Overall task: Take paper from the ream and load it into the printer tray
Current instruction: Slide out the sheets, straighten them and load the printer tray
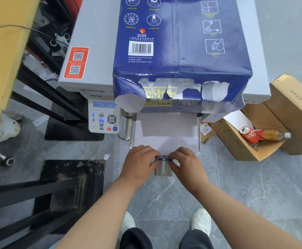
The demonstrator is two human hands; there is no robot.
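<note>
A blue paper ream point(180, 42) with a torn front end lies on top of the grey printer point(91, 56). Below it the printer tray point(199, 133) is pulled out toward me, and a white paper stack point(166, 132) lies in it. At the tray's near end, my left hand point(139, 164) and my right hand point(186, 164) both pinch a small dark blue paper guide point(163, 158). The fingers of each hand are closed on it from opposite sides. The near edge of the paper is partly hidden by my hands.
The printer's control panel point(103, 117) is left of the tray. An open cardboard box point(265, 139) holding a red can point(250, 135) and a bottle point(272, 135) stands on the floor to the right. Black metal frames point(53, 108) are on the left. My shoes point(200, 220) are below.
</note>
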